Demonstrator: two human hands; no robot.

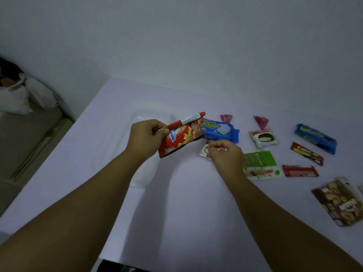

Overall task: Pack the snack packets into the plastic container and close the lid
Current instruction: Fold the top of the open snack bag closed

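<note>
My left hand (146, 137) is shut on a red potato snack packet (181, 137), held in the air above the right edge of a clear plastic container (115, 138) that is hard to see against the white table. My right hand (225, 154) rests over a small silver-and-red packet (204, 150), fingers curled onto it. Beyond it lie a blue wafer packet (221, 130), a white chocolate-pie packet (263, 138) and a green packet (259, 165).
More snacks lie to the right: two pink cone sweets (261, 121), a long blue cookie pack (316, 138), two red bars (306, 154), a brown biscuit box (337, 201). White bags (17, 95) sit off the table's left edge (49, 154).
</note>
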